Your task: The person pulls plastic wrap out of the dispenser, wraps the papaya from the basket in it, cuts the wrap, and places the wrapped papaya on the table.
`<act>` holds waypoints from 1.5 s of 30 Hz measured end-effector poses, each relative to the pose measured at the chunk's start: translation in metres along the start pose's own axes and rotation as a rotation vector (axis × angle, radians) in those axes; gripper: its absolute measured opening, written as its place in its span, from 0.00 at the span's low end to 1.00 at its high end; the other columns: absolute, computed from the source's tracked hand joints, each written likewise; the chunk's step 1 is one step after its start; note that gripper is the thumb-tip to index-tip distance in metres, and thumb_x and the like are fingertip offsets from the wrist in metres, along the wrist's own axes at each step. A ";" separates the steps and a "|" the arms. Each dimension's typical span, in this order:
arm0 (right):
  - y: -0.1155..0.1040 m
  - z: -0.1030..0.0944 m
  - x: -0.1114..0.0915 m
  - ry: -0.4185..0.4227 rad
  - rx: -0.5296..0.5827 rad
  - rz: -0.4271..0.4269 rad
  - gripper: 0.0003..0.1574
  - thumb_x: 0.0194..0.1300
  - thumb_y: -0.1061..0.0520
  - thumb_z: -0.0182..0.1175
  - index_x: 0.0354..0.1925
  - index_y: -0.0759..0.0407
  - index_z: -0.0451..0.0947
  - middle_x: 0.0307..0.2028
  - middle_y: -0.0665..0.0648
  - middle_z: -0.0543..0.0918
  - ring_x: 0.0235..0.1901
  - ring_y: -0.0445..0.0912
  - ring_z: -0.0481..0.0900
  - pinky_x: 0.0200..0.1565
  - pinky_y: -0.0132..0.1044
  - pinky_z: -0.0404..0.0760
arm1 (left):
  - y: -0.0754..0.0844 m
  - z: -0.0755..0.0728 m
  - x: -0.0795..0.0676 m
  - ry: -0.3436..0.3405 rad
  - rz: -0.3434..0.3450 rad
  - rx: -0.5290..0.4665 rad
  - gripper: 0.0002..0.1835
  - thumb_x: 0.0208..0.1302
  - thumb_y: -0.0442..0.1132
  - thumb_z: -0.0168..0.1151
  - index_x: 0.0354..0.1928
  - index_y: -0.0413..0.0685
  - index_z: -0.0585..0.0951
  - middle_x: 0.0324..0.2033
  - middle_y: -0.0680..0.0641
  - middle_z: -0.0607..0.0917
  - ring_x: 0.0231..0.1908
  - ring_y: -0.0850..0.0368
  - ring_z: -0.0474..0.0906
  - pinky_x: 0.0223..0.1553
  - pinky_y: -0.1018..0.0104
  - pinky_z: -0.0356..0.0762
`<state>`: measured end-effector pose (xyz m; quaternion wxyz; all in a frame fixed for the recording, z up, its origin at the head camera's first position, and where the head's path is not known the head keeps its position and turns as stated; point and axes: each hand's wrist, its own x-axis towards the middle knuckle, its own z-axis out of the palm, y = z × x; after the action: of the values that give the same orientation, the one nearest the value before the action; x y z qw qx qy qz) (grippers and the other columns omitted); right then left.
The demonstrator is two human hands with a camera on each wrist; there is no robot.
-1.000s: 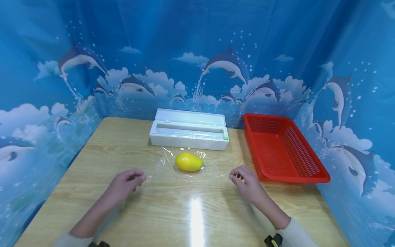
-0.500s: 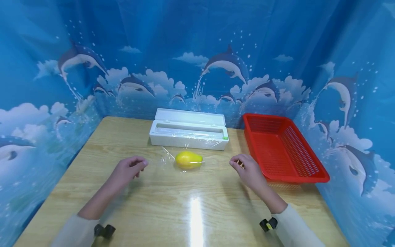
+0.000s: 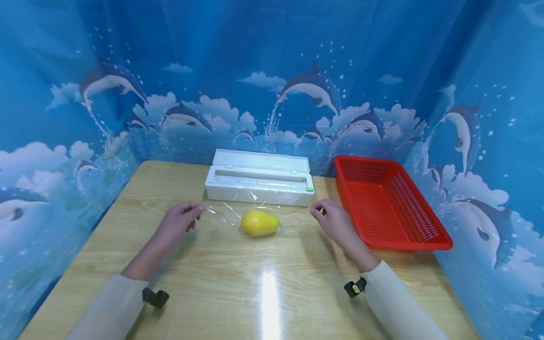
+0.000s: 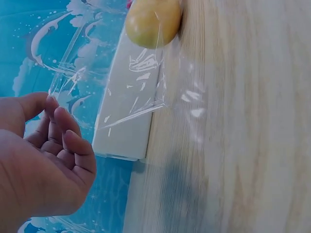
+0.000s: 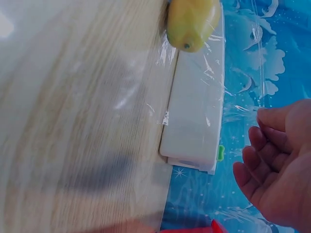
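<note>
A yellow mango-shaped fruit point(image 3: 259, 223), greenish at its narrow end, lies on the table with clear plastic wrap point(image 3: 228, 215) stretched around and in front of it. My left hand point(image 3: 182, 221) pinches one corner of the wrap between thumb and forefinger, left of the fruit. On the right, my right hand point(image 3: 333, 219) pinches the opposite corner the same way. Both wrist views show the film point(image 4: 141, 109) running taut from the fingertips toward the fruit point(image 5: 193, 24). Behind the fruit stands a long white wrap dispenser box point(image 3: 259, 193), its lid raised.
A red plastic basket point(image 3: 361, 236) with perforated sides stands at the right, close beside the right hand. The wooden table point(image 3: 221, 293) meets a blue dolphin-print curtain point(image 3: 238, 56) at the back and both sides. A green slider point(image 3: 310, 189) sits at the box's right end.
Both hands have moved away from me toward the box, each with its corner of the wrap, and the film's near edge has lifted toward the fruit. Fruit, box and basket have stayed put.
</note>
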<state>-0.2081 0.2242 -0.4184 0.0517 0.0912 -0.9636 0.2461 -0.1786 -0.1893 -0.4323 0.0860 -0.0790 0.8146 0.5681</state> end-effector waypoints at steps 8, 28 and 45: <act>0.001 0.017 0.022 0.013 0.019 -0.004 0.07 0.71 0.52 0.61 0.40 0.53 0.83 0.39 0.53 0.83 0.38 0.48 0.77 0.42 0.43 0.78 | -0.012 0.003 0.026 0.024 0.046 -0.027 0.22 0.73 0.52 0.58 0.42 0.35 0.76 0.25 0.52 0.74 0.23 0.62 0.69 0.27 0.64 0.73; 0.024 0.064 0.037 -0.012 0.098 0.143 0.09 0.69 0.53 0.60 0.37 0.56 0.83 0.39 0.57 0.85 0.43 0.54 0.81 0.48 0.50 0.78 | -0.041 0.022 0.073 -0.026 0.019 -0.006 0.16 0.72 0.43 0.59 0.45 0.34 0.81 0.24 0.53 0.75 0.24 0.61 0.68 0.27 0.69 0.71; 0.034 0.078 0.042 -0.104 0.060 0.226 0.09 0.68 0.51 0.61 0.40 0.53 0.83 0.40 0.55 0.86 0.42 0.52 0.80 0.49 0.48 0.78 | -0.043 0.023 0.081 -0.010 0.073 0.364 0.19 0.71 0.50 0.58 0.49 0.41 0.84 0.49 0.38 0.84 0.48 0.43 0.79 0.50 0.49 0.76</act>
<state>-0.2607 0.2095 -0.4966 -0.0290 -0.0037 -0.9613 0.2741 -0.2462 -0.1848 -0.4978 0.0823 -0.0298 0.9058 0.4146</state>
